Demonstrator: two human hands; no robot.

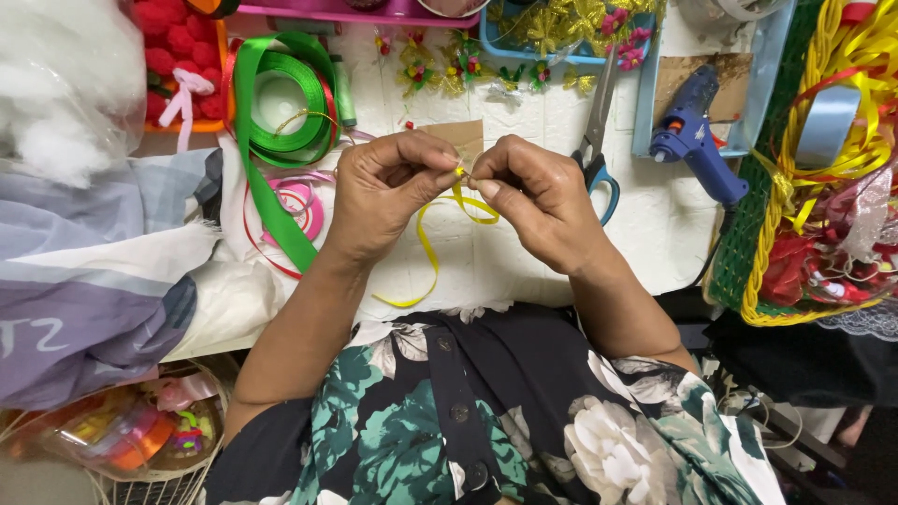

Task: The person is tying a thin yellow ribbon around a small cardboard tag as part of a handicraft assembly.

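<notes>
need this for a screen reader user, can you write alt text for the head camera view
Seen from above, a person's left hand and right hand pinch a thin yellow ribbon between their fingertips over a white table. Around them lie a green ribbon roll, scissors, a blue glue gun and a basket of ribbons.

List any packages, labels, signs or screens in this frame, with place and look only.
Clear plastic bag of white stuffing, top left: soft, bulging.
Clear plastic bag of orange and pink ribbon rolls, bottom left, in a wire basket.
No signs or screens visible.
</notes>
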